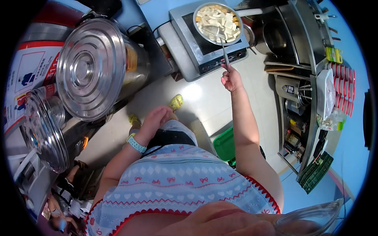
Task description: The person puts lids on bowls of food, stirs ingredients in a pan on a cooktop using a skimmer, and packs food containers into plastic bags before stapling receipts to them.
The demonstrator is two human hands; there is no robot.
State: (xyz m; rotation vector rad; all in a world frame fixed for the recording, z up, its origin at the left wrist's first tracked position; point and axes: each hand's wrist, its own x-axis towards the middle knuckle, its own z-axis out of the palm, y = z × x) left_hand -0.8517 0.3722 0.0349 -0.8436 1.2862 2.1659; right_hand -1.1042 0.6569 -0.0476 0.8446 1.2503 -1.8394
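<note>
My right hand (231, 78) is closed around the end of a long metal ladle (225, 55). The ladle's head rests among pale tofu-like pieces (222, 21) in a round metal pan (195, 29). Some pieces at the far side look golden. The pan sits on an electric cooker (185, 33), with its pale handle (252, 12) pointing right. Down by my waist, my left hand (157, 117) hangs with its fingers loosely curled together and nothing visible in them. A light blue watch (136, 143) is on that wrist.
A large lidded steel pot (92, 69) stands at left, with another lidded pot (47, 129) nearer me. On the right, a metal shelf (311, 114) carries containers and stacked red-and-white items (343, 88). A green bin (223, 144) stands low near my right arm.
</note>
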